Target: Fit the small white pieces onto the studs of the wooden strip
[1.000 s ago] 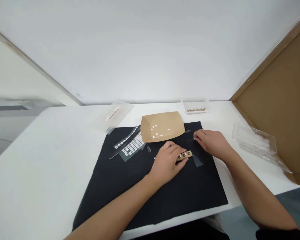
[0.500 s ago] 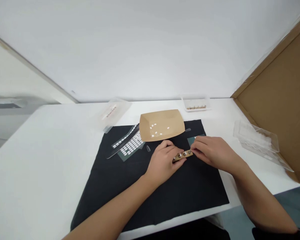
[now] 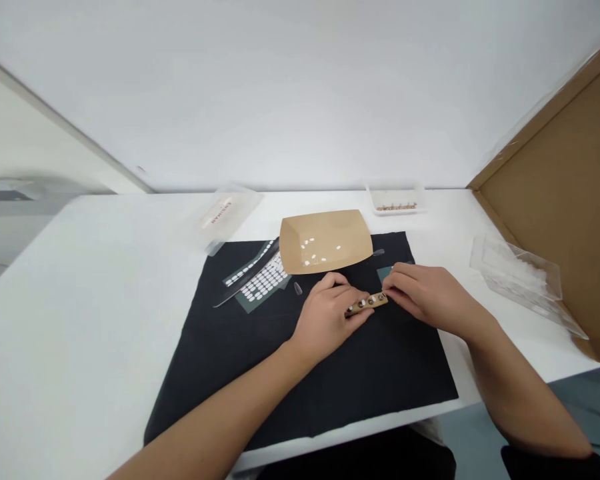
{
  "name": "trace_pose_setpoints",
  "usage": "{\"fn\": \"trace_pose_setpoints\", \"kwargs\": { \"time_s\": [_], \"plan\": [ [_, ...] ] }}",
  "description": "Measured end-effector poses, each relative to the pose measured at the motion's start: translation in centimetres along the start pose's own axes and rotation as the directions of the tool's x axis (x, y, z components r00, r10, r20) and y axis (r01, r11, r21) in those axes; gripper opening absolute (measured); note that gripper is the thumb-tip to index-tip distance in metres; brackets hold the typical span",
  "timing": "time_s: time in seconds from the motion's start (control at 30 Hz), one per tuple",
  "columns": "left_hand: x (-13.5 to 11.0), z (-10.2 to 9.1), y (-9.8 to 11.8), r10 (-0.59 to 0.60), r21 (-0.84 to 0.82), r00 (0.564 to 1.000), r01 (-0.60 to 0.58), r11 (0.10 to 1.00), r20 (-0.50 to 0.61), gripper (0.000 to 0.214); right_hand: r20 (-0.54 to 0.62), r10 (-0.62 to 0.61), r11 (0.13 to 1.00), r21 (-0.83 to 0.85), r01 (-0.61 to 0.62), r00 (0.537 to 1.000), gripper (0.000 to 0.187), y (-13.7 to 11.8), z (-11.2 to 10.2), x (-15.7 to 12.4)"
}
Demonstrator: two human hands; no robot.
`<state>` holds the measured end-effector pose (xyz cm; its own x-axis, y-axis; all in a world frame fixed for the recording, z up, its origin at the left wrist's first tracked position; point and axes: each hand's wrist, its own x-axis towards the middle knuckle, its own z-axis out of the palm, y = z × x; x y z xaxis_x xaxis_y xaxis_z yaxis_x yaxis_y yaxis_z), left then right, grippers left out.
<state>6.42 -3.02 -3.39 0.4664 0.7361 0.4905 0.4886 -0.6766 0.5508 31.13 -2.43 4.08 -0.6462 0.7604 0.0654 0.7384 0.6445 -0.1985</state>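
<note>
One change: right hand (image 3: 425, 297) now pinches strip (image 3: 367, 303) in left hand (image 3: 327, 320).

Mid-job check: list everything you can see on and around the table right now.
table: one, white, under everything
cloth: one, black, table centre
paper tray: one, brown, cloth's far edge, white bits inside
sticker sheet: one, dark with white ovals, left of tray
clear box: one, far left
small clear tray: one, far edge
clear case: one, right
cardboard panel: one, brown, right edge
tan strip: one, studded, between hands
left hand: holds strip
right hand: fingertips at strip's end
</note>
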Motion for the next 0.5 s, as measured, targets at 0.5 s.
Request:
{"fn": "trace_pose_setpoints", "kwargs": {
  "time_s": [0.5],
  "plan": [
    [-0.16, 0.11, -0.12, -0.016, -0.016, 1.000, 0.016, 1.000, 0.000, 0.012, 0.025, -0.037, 0.999, -0.024, 0.037, 0.999, 0.020, -0.09, -0.07, -0.10]
  ]
}}
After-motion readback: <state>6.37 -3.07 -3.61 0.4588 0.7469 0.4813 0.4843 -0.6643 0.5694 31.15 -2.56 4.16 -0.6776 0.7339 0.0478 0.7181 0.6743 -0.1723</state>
